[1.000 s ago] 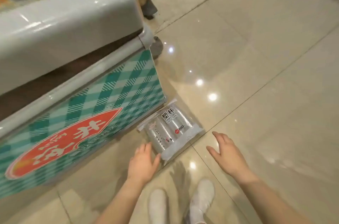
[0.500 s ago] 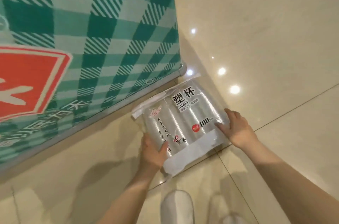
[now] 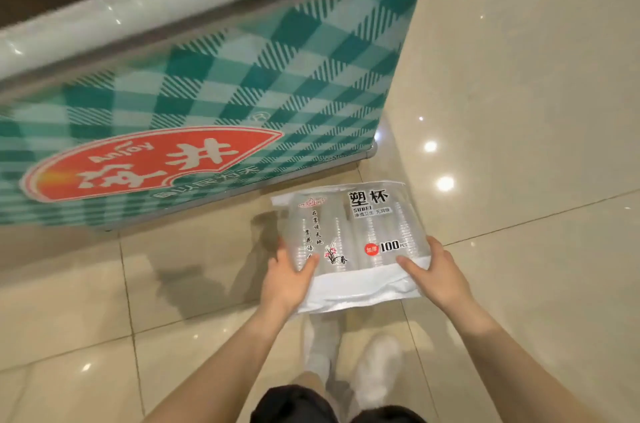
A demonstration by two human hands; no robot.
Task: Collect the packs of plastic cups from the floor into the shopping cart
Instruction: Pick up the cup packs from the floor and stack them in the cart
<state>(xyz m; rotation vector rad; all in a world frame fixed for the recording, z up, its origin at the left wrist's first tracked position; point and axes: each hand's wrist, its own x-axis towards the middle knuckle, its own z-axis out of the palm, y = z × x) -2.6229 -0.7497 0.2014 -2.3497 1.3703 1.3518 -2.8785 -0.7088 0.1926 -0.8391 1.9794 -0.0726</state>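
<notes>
**Cup pack gripped at both sides, freezer corner just beyond**

Where the view starts nearest, two white shoes [image 3: 360, 374] stand on the beige tiled floor [image 3: 519, 180], dark shorts at the bottom edge. Above them both bare forearms reach forward. Left hand [image 3: 287, 279] grasps the left side of the pack of plastic cups [image 3: 360, 232], thumb on top. Right hand [image 3: 436, 275] grasps the lower right corner, thumb across the white strip. Whether the far edge is clear of the tiles: cannot tell.

Pack: clear film, stacked clear cups in rows, black characters, red dot beside "100 PCS", white band at the near end.

Beyond it, close, the bottom corner of a chest freezer [image 3: 242, 83], green-white check with red emblem. Its base rail runs left. Open glossy floor lies to the right and beyond.
</notes>
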